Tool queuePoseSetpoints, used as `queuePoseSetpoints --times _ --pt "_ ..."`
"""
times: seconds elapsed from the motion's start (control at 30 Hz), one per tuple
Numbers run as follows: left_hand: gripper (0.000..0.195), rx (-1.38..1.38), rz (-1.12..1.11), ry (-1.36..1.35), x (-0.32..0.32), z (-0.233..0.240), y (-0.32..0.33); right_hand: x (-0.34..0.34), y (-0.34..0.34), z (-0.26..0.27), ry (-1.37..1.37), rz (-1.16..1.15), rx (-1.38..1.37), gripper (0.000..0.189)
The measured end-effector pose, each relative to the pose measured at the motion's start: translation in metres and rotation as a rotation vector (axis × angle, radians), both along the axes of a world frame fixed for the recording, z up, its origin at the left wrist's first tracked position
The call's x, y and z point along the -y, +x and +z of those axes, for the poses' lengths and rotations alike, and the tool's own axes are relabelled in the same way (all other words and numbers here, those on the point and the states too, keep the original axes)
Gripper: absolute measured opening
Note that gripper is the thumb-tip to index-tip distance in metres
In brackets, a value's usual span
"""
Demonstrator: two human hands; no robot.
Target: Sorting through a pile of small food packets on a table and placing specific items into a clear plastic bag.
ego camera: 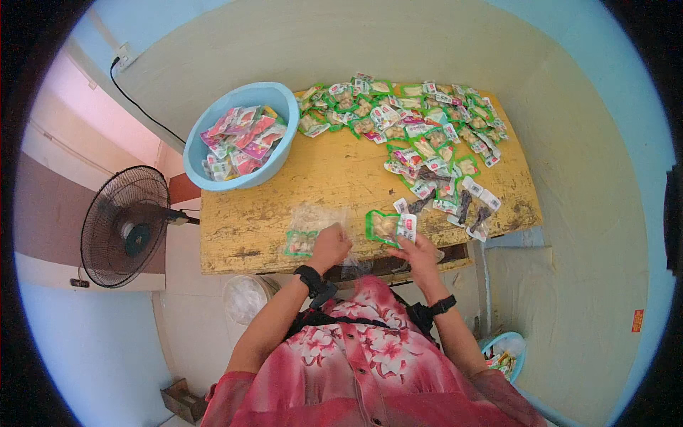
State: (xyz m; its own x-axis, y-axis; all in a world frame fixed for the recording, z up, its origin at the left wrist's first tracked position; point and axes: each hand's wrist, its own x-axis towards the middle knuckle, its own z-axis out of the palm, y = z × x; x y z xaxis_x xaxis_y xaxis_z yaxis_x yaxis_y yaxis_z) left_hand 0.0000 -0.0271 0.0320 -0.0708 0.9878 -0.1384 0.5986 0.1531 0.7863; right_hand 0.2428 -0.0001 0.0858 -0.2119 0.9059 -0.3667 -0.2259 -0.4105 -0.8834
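Observation:
My left hand (333, 246) grips the edge of a clear plastic bag (315, 216) near the table's front edge. Inside or under the bag lies a green-edged food packet (301, 243); which of the two I cannot tell. In my right hand (417, 252) is another green-edged vacuum packet (385, 226) with pale round pieces, held by its white printed end just above the front edge. Many similar packets (395, 115) are spread over the back and right of the yellow wooden table (251, 229). Several packets with dark contents (464, 207) lie right of my right hand.
A blue plastic basin (291, 141) with red and purple packets stands at the table's back left. A black fan (126, 226) is left of the table. Below the front edge are a white bucket (246, 299) and, at right, a small blue basin (520, 358) with packets.

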Motion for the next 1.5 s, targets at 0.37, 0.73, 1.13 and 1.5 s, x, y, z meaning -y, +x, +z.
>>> queuePoseSetpoints --times 0.37,0.73,1.13,1.5 --pt "0.040 0.019 0.102 0.000 0.009 0.053 0.013 -0.007 -0.047 -0.016 0.088 0.313 0.273 0.019" --pt "0.051 0.089 -0.043 0.059 0.017 0.082 0.034 -0.019 -0.087 -0.042 -0.237 0.323 -0.245 0.015" --pt "0.059 0.216 -0.208 0.096 0.016 0.065 -0.003 -0.034 -0.108 -0.081 -0.172 0.331 -0.421 0.015" --pt "0.048 -0.224 -0.260 0.077 0.025 0.026 -0.058 -0.055 -0.087 -0.076 0.006 0.380 0.472 0.023"
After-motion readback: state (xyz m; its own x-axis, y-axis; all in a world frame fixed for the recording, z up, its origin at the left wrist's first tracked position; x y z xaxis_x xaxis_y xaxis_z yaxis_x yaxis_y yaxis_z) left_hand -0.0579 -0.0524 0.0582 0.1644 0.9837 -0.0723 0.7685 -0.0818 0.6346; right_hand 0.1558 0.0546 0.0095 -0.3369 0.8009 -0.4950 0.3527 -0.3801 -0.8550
